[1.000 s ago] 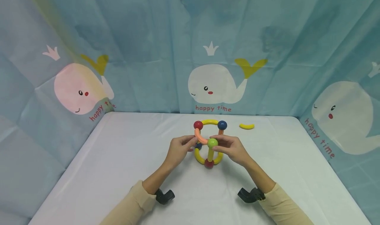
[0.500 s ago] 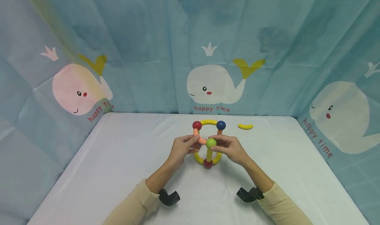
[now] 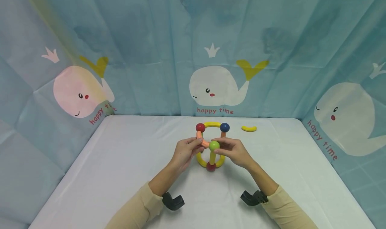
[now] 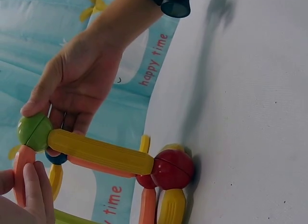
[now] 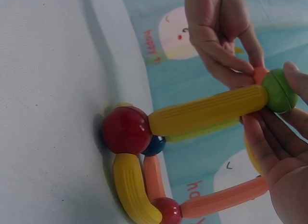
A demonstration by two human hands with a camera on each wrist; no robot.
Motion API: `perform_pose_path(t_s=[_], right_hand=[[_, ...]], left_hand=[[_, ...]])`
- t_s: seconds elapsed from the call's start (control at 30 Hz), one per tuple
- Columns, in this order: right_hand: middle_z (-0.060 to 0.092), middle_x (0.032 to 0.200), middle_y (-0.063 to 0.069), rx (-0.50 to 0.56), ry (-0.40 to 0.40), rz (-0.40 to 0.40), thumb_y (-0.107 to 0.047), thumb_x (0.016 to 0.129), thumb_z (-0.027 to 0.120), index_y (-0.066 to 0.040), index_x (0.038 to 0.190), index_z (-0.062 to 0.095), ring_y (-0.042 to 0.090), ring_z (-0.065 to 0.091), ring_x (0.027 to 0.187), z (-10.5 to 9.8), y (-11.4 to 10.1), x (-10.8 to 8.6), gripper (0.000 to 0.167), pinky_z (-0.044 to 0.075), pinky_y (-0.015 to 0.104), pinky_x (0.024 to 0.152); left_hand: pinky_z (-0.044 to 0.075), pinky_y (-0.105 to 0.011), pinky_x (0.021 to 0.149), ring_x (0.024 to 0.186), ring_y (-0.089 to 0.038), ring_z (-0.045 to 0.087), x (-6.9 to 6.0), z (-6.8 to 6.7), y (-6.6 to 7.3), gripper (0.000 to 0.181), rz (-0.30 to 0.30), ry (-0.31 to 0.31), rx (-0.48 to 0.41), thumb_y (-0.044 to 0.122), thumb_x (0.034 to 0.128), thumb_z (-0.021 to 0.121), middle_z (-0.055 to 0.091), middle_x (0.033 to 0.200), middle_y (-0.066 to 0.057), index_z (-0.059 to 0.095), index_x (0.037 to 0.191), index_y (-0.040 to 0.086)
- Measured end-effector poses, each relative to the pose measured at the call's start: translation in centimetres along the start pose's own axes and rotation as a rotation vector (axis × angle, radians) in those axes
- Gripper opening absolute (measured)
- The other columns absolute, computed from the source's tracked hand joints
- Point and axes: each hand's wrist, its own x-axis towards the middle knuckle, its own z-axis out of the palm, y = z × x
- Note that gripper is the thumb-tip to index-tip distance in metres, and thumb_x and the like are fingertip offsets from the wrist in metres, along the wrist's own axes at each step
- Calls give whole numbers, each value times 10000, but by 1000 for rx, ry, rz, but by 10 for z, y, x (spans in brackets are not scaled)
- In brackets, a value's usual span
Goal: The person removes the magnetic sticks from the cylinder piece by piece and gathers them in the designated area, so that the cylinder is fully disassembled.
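Right fingers [image 5: 261, 139] gripping green ball [image 5: 280, 91] between them, left fingers [image 4: 33, 186] pinching orange stick [image 4: 21, 172] alongside

The left hand [image 3: 184, 152] and right hand [image 3: 233, 150] are bare. The left sleeve [image 3: 135, 207] and right sleeve [image 3: 289, 209] are beige and creased; the left wrist device [image 3: 173, 202] and right wrist device [image 3: 254, 198] are black, bent and tube-like.

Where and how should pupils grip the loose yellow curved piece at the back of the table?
Probably pinch the middle of the loose yellow curved piece from above, using the right hand. It lies alone on the table, its slim bow bulging toward the person; the ball-and-stick frame stands to its left, so that side looks less open.
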Motion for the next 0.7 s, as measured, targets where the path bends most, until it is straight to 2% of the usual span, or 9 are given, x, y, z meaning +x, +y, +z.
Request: perform_pose_path(t_s=[0.13,0.27,0.47,0.6,0.7], right_hand=[[662,1202,229,0,-5,0,-89,897,684,25,1235,624,92,683,1000,0,0,0,362,539,195,888],[661,1203,230,3,-9,3,-91,894,688,25,1233,626,38,678,988,0,0,0,364,542,198,883],[665,1201,223,3,-4,11,-93,887,697,22,1230,630,98,690,1004,0,0,-1,368,548,208,879],[669,1201,212,-17,-1,16,-104,890,696,14,1231,632,143,691,1025,-1,0,-1,366,543,203,887],[669,1200,209,-20,0,19,-111,890,697,10,1230,633,114,687,1026,-1,-1,-1,366,539,201,894]], left_hand=[[562,-189,794,849,-104,725,1,0,0,377,19,0,21,212,912,686,737,1034,-117,640,1188,-40],[570,-231,826,844,-109,721,4,-2,-1,345,60,2,96,204,918,681,727,1035,-131,651,1161,-39],[569,-295,874,830,-107,715,6,-4,-5,361,110,8,206,226,916,685,718,1031,-133,639,1180,-18],[570,-306,881,857,-125,711,8,-6,-6,397,109,0,247,264,901,704,711,1046,-125,629,1190,3],[567,-317,894,904,-152,710,10,-8,-6,402,98,-14,271,278,897,707,706,1053,-121,624,1186,11]])
